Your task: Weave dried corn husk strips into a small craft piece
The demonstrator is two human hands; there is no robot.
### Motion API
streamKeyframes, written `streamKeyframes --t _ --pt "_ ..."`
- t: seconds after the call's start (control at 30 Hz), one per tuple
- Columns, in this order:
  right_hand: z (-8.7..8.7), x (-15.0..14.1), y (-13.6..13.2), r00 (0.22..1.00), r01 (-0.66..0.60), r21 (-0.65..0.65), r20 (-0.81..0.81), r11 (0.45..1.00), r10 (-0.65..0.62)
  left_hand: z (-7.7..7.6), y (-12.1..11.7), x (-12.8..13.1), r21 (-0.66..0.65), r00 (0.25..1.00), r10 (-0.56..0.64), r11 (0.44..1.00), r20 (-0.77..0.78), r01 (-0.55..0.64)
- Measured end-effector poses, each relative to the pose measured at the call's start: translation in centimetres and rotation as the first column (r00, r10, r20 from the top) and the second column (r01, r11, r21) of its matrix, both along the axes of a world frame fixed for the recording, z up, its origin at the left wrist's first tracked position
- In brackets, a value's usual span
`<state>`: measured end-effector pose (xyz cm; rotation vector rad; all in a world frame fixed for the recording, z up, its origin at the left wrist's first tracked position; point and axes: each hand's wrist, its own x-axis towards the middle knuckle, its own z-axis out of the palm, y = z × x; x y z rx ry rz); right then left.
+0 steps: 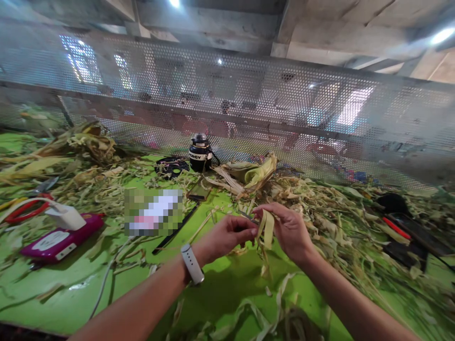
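Observation:
A pale yellow-green strip of corn husk (pixel 268 230) hangs folded between my two hands above the green table. My right hand (pixel 292 233) is closed on it with thumb and fingers near its top. From the left, my left hand (pixel 227 237), with a pale watch strap (pixel 193 265) at the wrist, pinches at the strip's near edge; its fingertips are partly hidden. A thin, dark, narrow piece (pixel 249 217) shows between the hands, too small to identify. Loose curled husk strips (pixel 265 315) lie below on the table.
A whole husk bundle (pixel 261 173) and a black bottle (pixel 201 154) stand before a perforated metal screen (pixel 227 94). Husk scraps cover both sides. On the left are a purple power strip (pixel 62 239) with a white charger, red-handled scissors (pixel 30 208) and a cable.

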<state>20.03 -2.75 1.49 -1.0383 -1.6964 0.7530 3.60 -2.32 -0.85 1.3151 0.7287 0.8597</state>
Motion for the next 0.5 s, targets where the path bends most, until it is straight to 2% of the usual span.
streamKeyframes --t 0.17,0.3,0.4,0.5 --pt "0.0 0.1 0.6 0.991 -0.132 -0.245 -0.064 0.96 0.12 -0.3 -0.7 0.6 -0.176 0.992 -0.109 0.977 0.069 0.119" --pt "-0.5 0.1 0.9 0.988 -0.138 -0.282 -0.108 0.95 0.112 -0.7 -0.9 0.8 -0.263 0.985 -0.112 0.954 0.129 0.143" --pt "-0.9 0.1 0.9 0.984 -0.169 -0.336 -0.106 0.927 0.141 -1.0 -0.9 0.8 -0.271 0.985 -0.148 0.948 0.083 0.165" --pt "-1.0 0.0 0.8 0.982 -0.189 -0.294 -0.085 0.937 0.171 -0.9 -0.9 0.6 -0.241 0.984 -0.157 0.955 0.078 0.172"
